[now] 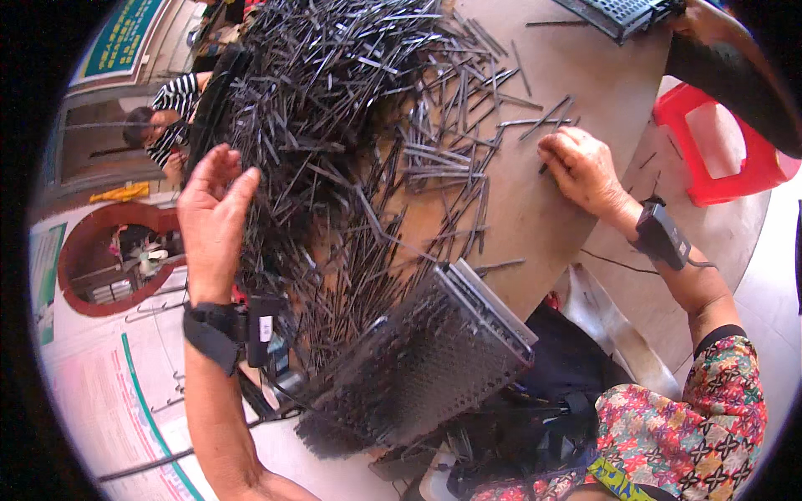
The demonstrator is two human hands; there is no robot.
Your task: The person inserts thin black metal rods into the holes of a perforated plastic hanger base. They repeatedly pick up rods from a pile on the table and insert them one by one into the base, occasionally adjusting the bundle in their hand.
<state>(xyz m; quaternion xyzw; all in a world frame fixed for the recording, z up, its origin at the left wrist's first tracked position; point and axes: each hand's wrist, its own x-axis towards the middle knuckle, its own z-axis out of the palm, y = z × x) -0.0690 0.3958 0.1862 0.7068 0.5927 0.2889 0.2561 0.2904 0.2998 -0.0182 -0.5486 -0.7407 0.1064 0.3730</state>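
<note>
A large heap of thin, dark, glossy strips (334, 75) covers the left and middle of the brown table (543, 225). At the heap's left side my left hand (219, 217) is raised, thumb apart from the half-curled fingers, with nothing visible in it. Over the table's right part is my right hand (589, 175), its fingers pinched together. A small dark bit shows at those fingertips, too little to name. Nearest me, a dark block with rows of holes (418, 367) leans tilted at the table's near edge. Its lower side looks bristly, and neither hand touches it.
A blue-grey perforated tray (622, 17) lies at the far right, beside a partly seen arm. Off the table's right side stands a red plastic stool (727, 159). Another person in a striped top (175, 104) is at the far left. Loose strips (468, 92) spread rightward from the heap.
</note>
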